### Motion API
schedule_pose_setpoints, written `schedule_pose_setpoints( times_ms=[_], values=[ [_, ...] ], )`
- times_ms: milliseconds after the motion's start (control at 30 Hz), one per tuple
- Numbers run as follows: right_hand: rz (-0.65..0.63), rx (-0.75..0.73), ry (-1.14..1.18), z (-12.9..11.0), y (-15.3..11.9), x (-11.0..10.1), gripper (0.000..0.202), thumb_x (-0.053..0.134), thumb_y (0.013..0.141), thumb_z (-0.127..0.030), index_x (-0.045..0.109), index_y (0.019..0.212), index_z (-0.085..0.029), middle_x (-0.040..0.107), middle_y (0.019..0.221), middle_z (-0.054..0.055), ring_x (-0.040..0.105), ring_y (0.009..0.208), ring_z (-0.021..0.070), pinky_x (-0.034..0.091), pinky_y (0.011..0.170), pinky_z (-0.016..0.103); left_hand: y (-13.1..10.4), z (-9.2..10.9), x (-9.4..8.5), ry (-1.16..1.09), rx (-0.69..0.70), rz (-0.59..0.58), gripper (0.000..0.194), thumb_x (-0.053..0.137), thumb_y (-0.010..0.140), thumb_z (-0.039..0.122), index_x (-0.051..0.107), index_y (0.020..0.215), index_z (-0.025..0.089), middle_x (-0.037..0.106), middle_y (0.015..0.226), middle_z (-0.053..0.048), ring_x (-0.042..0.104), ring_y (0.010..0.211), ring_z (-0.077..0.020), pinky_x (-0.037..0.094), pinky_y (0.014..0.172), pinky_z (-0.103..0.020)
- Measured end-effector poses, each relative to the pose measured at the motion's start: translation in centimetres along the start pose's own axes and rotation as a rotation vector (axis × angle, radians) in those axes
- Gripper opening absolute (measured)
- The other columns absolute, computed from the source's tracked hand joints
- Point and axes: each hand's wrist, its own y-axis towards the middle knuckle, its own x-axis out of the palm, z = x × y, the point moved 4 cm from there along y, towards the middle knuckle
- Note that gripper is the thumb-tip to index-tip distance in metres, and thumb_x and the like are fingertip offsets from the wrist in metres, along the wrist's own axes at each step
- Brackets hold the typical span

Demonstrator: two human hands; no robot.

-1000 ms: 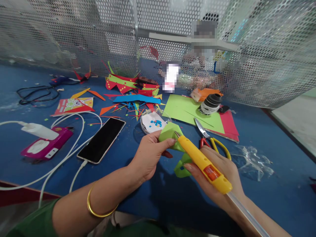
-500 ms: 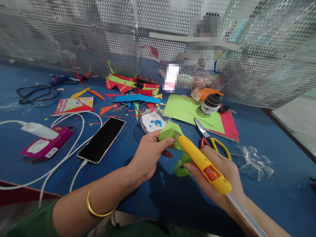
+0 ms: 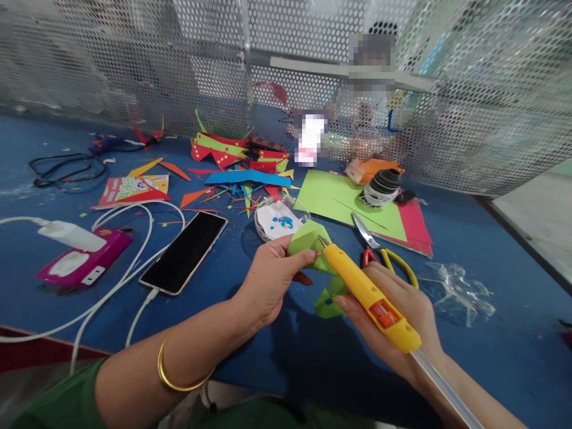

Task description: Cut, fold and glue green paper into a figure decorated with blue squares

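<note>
My left hand [image 3: 272,277] pinches a folded piece of light green paper [image 3: 308,237] between thumb and fingers. A curved lower part of green paper hangs beneath, beside my right fingertips. My right hand [image 3: 402,310] is wrapped around a yellow hot glue gun [image 3: 357,280], its metal nozzle at the paper's face and a clear glue stick [image 3: 442,387] sticking out of its rear. Whether the nozzle touches the paper I cannot tell. Just behind the paper stands a clear round dish [image 3: 261,223] lined with white paper, holding small blue bits [image 3: 283,222].
Scissors [image 3: 370,241] lie right of my hands by green and red paper sheets [image 3: 328,193]. A black phone [image 3: 185,253], white cable and purple power strip [image 3: 84,259] are at left. Colourful paper scraps [image 3: 248,177] lie behind; a perforated metal screen [image 3: 214,71] stands beyond, a person behind it.
Both hands stay almost in place, with the glue gun shifted very slightly. Behind the screen, the person's head has moved a little.
</note>
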Motion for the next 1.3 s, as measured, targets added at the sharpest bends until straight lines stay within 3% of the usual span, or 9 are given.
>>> schedule_pose_setpoints(
  times_ms=[233, 467, 700, 900, 1167, 1300],
  values=[
    [0.012, 0.004, 0.016, -0.4, 0.3, -0.1, 0.021, 0.064, 0.09, -0.032, 0.049, 0.079, -0.023, 0.049, 0.067, -0.004, 0.051, 0.054, 0.0104, 0.043, 0.05, 0.022, 0.0, 0.1, -0.1, -0.005, 0.01, 0.014, 0.021, 0.081, 0.068, 0.026, 0.078, 0.087, 0.018, 0.075, 0.086, -0.004, 0.063, 0.071, -0.0132, 0.045, 0.051, -0.019],
    [0.037, -0.003, 0.036, -0.6, 0.3, -0.6, 0.024, 0.061, 0.092, -0.039, 0.053, 0.078, -0.022, 0.055, 0.068, -0.001, 0.056, 0.055, 0.0122, 0.043, 0.049, 0.024, 0.0, 0.1, 0.1, 0.012, 0.0, 0.005, 0.02, 0.081, 0.07, 0.026, 0.078, 0.088, 0.017, 0.073, 0.084, -0.003, 0.062, 0.071, -0.0123, 0.045, 0.05, -0.018],
    [0.159, 0.068, 0.08, -0.6, 0.3, -1.3, 0.025, 0.058, 0.094, -0.042, 0.053, 0.076, -0.024, 0.06, 0.067, 0.0, 0.058, 0.055, 0.0149, 0.045, 0.048, 0.027, -0.1, 0.2, 0.1, 0.044, -0.031, 0.01, 0.03, 0.081, 0.068, 0.028, 0.077, 0.095, 0.015, 0.074, 0.088, -0.006, 0.062, 0.071, -0.0132, 0.045, 0.051, -0.019],
    [0.221, 0.105, 0.228, -0.2, -0.6, -1.6, 0.017, 0.062, 0.091, -0.042, 0.063, 0.089, -0.025, 0.062, 0.07, 0.0, 0.062, 0.057, 0.0165, 0.05, 0.052, 0.03, 0.1, 0.0, 0.0, 0.038, -0.038, 0.026, 0.027, 0.079, 0.068, 0.026, 0.077, 0.092, 0.015, 0.074, 0.086, -0.005, 0.062, 0.071, -0.0135, 0.047, 0.049, -0.019],
    [0.218, 0.48, 0.327, 3.0, 0.6, -1.6, 0.026, 0.072, 0.082, -0.047, 0.069, 0.086, -0.021, 0.069, 0.07, 0.001, 0.063, 0.057, 0.0169, 0.051, 0.051, 0.028, 0.2, 0.1, -0.1, -0.012, -0.027, 0.026, 0.031, 0.083, 0.066, 0.023, 0.077, 0.096, 0.014, 0.072, 0.083, -0.003, 0.06, 0.068, -0.0109, 0.048, 0.046, -0.017],
    [0.337, 0.651, 0.304, 4.7, 0.6, -2.5, 0.037, 0.072, 0.079, -0.055, 0.07, 0.091, -0.02, 0.065, 0.064, 0.001, 0.06, 0.054, 0.016, 0.048, 0.048, 0.027, 0.2, 0.2, -0.3, -0.005, -0.019, 0.043, 0.032, 0.086, 0.064, 0.025, 0.078, 0.093, 0.015, 0.072, 0.084, -0.003, 0.059, 0.067, -0.0102, 0.048, 0.046, -0.017]
  ],
)
